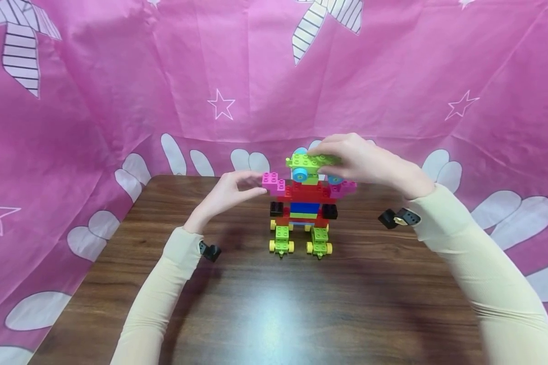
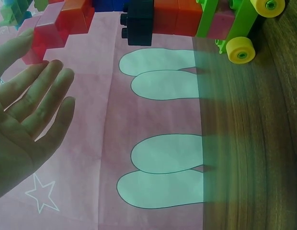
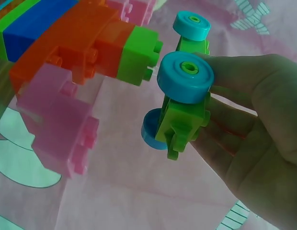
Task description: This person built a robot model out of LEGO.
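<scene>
A toy brick robot figure with a red body (image 1: pixel 306 192) and a blue brick (image 1: pixel 305 208) stands upright on the table. My right hand (image 1: pixel 363 157) pinches a lime-green wheeled base (image 3: pixel 184 120) with blue wheels (image 3: pixel 186 76). In the right wrist view, a gap shows between this base and the green brick (image 3: pixel 136 55) topping the figure. My left hand (image 1: pixel 230 195) is at the figure's pink stepped arm (image 1: pixel 274 183), fingers fairly straight. In the left wrist view, its thumb overlaps the pink brick (image 2: pixel 52 24); whether it presses is unclear.
The figure's green feet (image 1: pixel 281 241) with yellow wheels rest on the brown wooden table (image 1: pixel 237 304). Black bricks (image 1: pixel 276 209) stick out at its sides. A pink patterned cloth (image 1: pixel 265 76) hangs behind and around the table.
</scene>
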A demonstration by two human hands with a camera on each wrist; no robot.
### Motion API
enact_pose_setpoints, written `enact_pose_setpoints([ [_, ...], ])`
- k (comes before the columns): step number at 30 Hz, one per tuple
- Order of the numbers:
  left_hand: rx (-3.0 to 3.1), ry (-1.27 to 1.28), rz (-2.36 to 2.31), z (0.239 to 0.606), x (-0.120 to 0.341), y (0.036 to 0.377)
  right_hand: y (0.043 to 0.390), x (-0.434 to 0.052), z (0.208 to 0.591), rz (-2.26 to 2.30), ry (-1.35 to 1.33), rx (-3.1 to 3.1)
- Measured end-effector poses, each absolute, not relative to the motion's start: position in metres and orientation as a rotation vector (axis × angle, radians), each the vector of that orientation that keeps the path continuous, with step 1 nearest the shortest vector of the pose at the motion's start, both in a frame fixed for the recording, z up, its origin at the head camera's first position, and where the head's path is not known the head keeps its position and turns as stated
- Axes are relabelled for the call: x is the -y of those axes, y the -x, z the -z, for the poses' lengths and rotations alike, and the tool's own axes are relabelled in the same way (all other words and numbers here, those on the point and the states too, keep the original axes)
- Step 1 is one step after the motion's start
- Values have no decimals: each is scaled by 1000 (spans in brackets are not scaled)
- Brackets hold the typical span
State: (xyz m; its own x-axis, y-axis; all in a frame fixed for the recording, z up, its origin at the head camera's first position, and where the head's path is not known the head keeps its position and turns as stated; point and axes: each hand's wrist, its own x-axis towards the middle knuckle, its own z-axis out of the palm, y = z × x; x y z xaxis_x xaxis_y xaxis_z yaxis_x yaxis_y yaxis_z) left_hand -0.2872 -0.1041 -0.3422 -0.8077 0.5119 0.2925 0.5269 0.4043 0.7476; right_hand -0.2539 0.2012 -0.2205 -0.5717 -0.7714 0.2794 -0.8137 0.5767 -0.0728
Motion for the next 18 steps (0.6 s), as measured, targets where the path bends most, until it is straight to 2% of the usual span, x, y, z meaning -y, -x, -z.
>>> enact_pose_setpoints([
  [18,2596,977,1412,343,104,288,260,-193,228,-317,-1335,2641],
])
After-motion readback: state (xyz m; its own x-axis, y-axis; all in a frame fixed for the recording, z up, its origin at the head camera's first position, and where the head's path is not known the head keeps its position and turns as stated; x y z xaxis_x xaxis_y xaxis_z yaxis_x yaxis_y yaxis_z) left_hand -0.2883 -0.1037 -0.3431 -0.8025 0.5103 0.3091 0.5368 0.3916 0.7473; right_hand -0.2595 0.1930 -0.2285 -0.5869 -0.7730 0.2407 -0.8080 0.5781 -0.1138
